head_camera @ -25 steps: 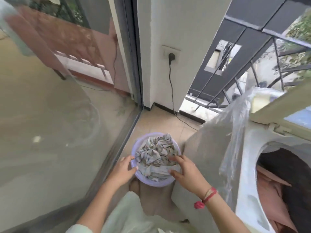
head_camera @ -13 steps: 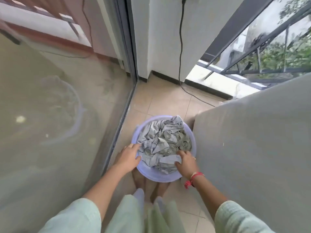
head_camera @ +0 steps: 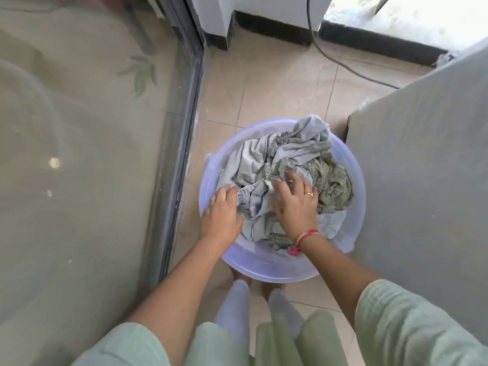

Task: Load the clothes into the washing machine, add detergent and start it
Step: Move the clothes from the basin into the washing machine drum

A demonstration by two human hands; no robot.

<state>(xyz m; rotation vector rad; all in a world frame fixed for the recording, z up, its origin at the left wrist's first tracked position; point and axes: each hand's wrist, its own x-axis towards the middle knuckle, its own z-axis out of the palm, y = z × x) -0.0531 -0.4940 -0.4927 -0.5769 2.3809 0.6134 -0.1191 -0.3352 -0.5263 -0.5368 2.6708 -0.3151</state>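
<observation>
Head view, looking straight down. The left third of the frame is a glass door (head_camera: 79, 180) with its dark frame (head_camera: 182, 128) running down to the tiled floor (head_camera: 277, 83).

Just right of that frame, the left hand (head_camera: 221, 212) lies palm down at the left rim of a pale violet basin (head_camera: 353, 212). Its fingertips are on the edge of the clothes (head_camera: 285, 159), and whether they pinch the cloth or only touch it cannot be told.

The clothes, grey and green-patterned, are a crumpled heap filling the basin at the centre of the frame. No single long axis shows.

The right hand (head_camera: 295, 204) is on the middle of the heap. Its fingers are spread and bent, pressing down into the fabric, released rather than clenched. A ring (head_camera: 310, 193) and a red wrist thread (head_camera: 306, 237) show on it. Both forearms reach in from the lower edge, wrists angled toward each other.

The heap lies directly under and between the two hands, so the coming lift probably turns on closing both inward and gathering upward. The right hand is deeper in the pile.

At the right edge stands a flat grey side, which I take to be the washing machine (head_camera: 422, 167), right beside the basin. A black cable (head_camera: 343, 63) crosses the floor at upper right. Nothing is loaded from this heap yet.
</observation>
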